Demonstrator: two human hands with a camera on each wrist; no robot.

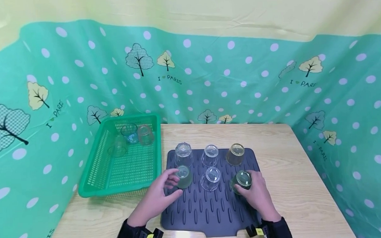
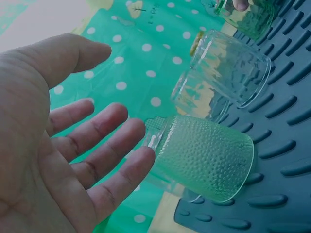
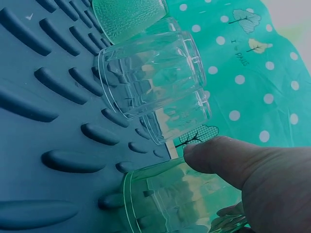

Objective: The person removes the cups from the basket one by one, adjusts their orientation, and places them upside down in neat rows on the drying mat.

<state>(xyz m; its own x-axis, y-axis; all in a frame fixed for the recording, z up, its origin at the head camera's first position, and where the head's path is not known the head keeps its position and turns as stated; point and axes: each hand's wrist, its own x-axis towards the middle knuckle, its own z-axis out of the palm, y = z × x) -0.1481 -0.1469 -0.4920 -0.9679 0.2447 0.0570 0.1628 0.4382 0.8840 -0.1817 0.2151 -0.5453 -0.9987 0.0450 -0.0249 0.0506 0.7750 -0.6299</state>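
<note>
Hands, head view: left hand (image 1: pixel 161 197) spread, fingertips at pale green dimpled glass (image 1: pixel 183 176); right hand (image 1: pixel 255 193) wrapped round dark green glass (image 1: pixel 241 182).
Mat: dark grey ribbed drying mat (image 1: pixel 209 209) on surface, six glasses upside down, likely draining.
Basket: green plastic basket (image 1: pixel 95 178) left, holding more glasses.
Left wrist view: fingers (image 2: pixel 121 170) straight, just touching the dimpled glass (image 2: pixel 204 158).
Right wrist view: thumb (image 3: pixel 218 158) pressed on the green glass (image 3: pixel 180 204).
</note>
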